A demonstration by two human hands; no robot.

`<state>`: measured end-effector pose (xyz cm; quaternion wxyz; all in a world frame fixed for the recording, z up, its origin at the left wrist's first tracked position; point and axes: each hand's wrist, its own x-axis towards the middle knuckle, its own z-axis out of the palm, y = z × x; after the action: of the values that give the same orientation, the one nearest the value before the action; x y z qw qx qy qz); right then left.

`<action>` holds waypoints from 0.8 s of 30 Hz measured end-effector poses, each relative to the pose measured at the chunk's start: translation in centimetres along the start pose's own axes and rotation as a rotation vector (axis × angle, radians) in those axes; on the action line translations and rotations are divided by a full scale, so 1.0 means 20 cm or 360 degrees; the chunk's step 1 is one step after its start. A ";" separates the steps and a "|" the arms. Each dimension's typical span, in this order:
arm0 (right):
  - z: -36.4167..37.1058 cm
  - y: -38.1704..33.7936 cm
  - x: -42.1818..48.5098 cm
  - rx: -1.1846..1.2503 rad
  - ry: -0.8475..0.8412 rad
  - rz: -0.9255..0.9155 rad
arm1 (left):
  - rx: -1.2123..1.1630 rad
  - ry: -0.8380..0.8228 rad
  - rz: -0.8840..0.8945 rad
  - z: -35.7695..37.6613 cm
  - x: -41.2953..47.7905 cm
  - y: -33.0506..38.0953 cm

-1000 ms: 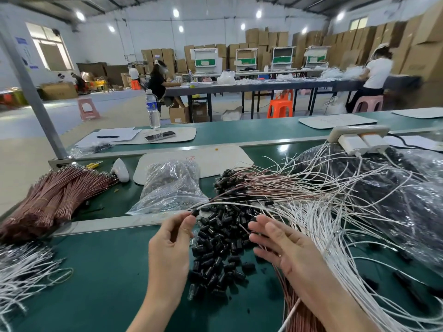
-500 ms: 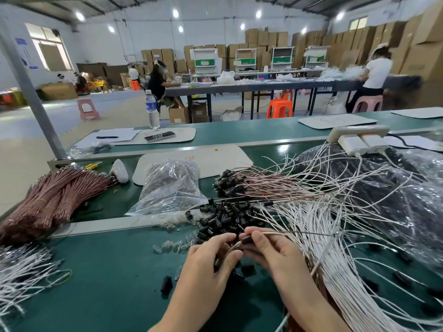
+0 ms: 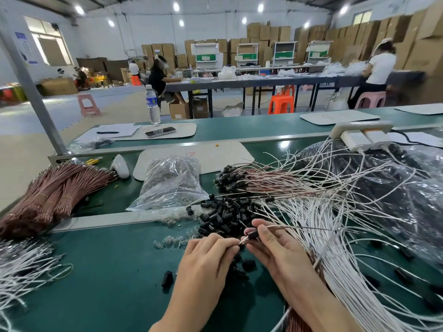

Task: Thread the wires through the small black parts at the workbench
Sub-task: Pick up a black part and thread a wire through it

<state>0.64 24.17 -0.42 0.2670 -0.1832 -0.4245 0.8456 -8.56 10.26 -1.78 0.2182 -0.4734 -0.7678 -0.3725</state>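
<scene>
Copper-coloured capped wires [image 3: 263, 180] look finished; I see right hand [image 3: 275, 250] pinching one black part [image 3: 253, 234], left hand [image 3: 206, 255] pinching its wire tip [image 3: 242, 241], loose black parts [image 3: 227, 212] and white wires [image 3: 335, 236] waiting

Whether the left hand [image 3: 206, 257] truly pinches the wire [image 3: 282, 226] tip stays hidden under its curled fingers. Toward five o'clock the white wires [image 3: 359, 271] leave frame; at two o'clock, cartons [image 3: 426, 44] blur.
</scene>
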 end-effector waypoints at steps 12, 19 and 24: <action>-0.01 0.00 -0.01 -0.0091 -0.0051 0.0002 | -0.0222 -0.0176 -0.0383 -0.02 -0.01 -0.03; -0.01 0.00 -0.01 -0.0088 -0.0039 0.0002 | -0.0286 -0.0198 -0.0373 -0.01 -0.02 -0.03; -0.01 0.01 -0.02 -0.0212 -0.0077 -0.0030 | -0.0421 -0.0212 -0.0460 -0.01 -0.02 -0.04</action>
<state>0.91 23.98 -0.67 0.2519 -0.1760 -0.4878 0.8171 -9.12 9.62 -2.23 0.0472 -0.4065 -0.7849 -0.4652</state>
